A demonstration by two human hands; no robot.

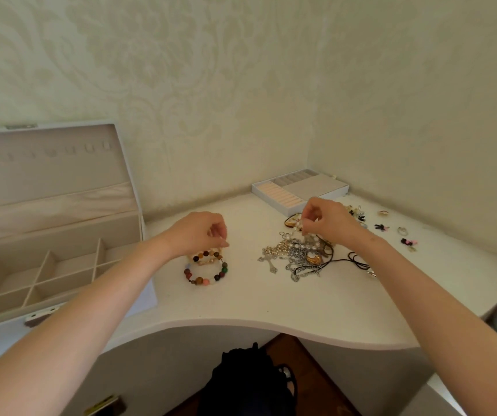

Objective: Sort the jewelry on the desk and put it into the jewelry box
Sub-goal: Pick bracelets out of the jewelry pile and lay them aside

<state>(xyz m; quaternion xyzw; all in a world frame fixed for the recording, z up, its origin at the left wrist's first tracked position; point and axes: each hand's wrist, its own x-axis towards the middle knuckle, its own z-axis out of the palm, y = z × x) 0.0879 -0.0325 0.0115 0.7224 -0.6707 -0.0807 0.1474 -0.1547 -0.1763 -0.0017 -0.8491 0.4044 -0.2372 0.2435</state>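
- Pinching at the top of a multicoloured beaded bracelet, the left hand has its fingertips closed on the beads; the bracelet lies on the white desk just below that hand.
- Gripping a pearl strand, the right hand holds it raised above a tangled jewelry pile of silver chains, a cross pendant and black cords.
- Small loose pieces, including rings and dark bow-shaped earrings, lie scattered right of the pile, near the wall.
- An open jewelry box stands at the desk's left end, lid upright, its divided compartments showing bare lining; its front right corner sits close to the left forearm.
- A removable ring tray rests in the far corner, right behind the right hand.
- Bare desk surface stretches between bracelet and pile, and from both forward to the curved front edge.
- Below that edge, a dark bag sits on the wooden floor.
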